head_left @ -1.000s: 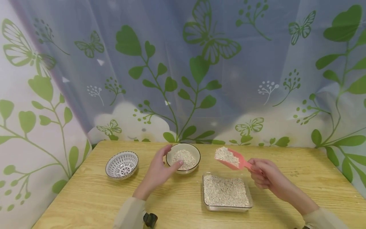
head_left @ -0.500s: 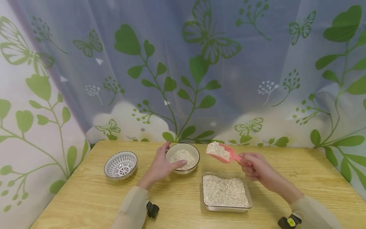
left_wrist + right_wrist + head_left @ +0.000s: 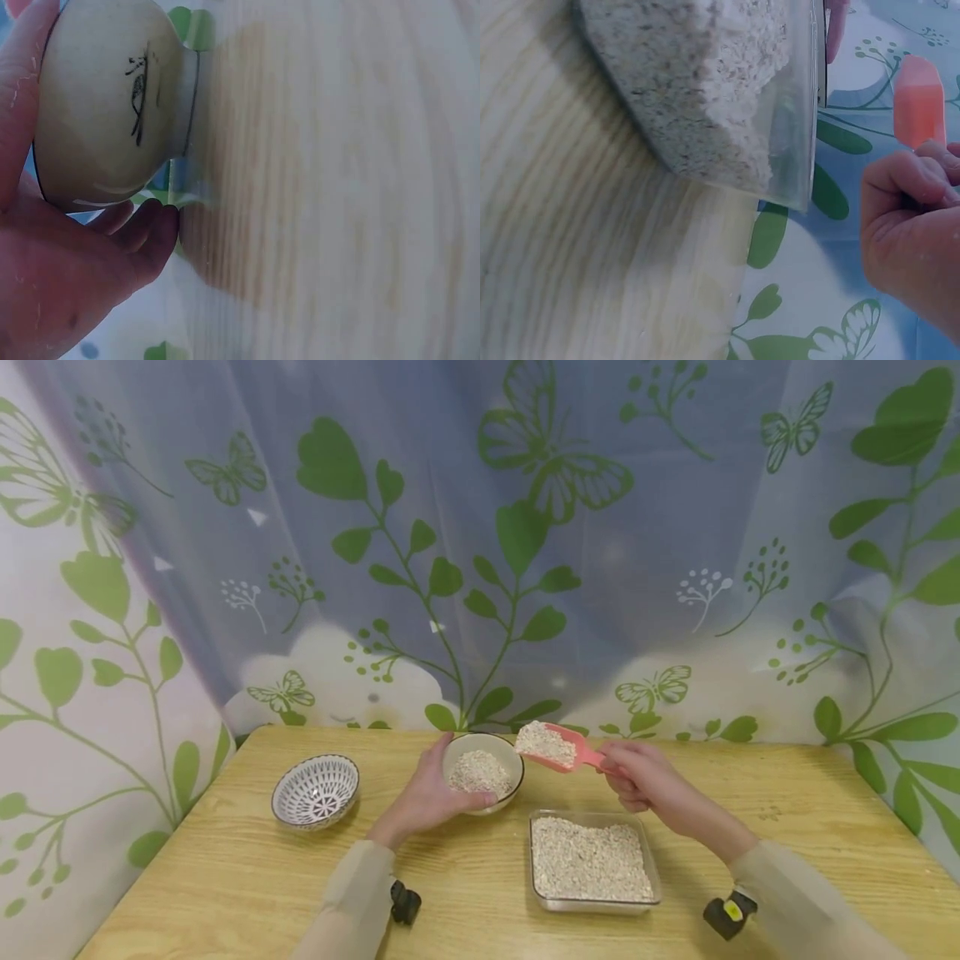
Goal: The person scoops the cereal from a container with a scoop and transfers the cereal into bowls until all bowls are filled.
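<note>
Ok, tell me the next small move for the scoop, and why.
Probably shift the pink scoop slightly left, over the cream bowl: it is heaped with flakes, its mouth appears at the bowl's right rim, and the left hand holds that bowl.

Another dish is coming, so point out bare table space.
Bare: the table in front of the patterned bowl, left of the left sleeve; the strip between its wrist camera and the clear container; the back-right stretch past the right grip. Crowded: the back middle, where the left grip holds the cream bowl and the pink scoop hangs by its rim.
</note>
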{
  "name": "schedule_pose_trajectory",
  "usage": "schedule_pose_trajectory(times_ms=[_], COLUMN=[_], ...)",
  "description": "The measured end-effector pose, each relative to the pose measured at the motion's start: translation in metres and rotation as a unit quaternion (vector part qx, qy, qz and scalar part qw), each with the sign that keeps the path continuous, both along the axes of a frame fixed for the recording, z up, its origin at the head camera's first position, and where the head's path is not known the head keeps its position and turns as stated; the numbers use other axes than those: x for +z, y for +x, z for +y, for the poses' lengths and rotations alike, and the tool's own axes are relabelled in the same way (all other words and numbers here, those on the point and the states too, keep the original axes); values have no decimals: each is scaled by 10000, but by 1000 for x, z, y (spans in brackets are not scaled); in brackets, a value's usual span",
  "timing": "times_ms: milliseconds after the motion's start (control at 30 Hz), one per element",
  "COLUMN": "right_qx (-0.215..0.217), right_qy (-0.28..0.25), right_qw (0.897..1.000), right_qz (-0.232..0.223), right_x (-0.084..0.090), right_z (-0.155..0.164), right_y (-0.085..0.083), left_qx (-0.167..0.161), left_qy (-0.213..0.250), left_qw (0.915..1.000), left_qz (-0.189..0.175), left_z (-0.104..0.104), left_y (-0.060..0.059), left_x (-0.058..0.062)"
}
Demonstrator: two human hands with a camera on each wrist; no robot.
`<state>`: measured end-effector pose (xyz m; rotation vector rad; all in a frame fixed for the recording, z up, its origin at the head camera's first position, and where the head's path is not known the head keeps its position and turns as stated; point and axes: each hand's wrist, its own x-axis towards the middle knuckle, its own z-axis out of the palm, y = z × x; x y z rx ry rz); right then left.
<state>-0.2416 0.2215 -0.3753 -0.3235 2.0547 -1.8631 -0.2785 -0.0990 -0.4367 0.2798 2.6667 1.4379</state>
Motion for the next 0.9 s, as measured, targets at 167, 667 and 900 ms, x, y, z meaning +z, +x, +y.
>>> schedule_pose_trajectory(times_ms=[167,667,900], right_qx=[-9,-116,209], right_qy=[259,2368,3386], right_qw=[9996,9655,9091], right_qz=[132,1079,2417], right_x=[4,10,6], right_z=[-7,-41,-61], right_y=[-5,-17,-16], left_qx=[-101,-264,-304], left_qy=[-256,-166,-166], left_qw=[9996,9995,9994], left_qz=[86,101,24], left_z=[-1,0,-1], left_y=[0,0,0], left_x=[0,2,2])
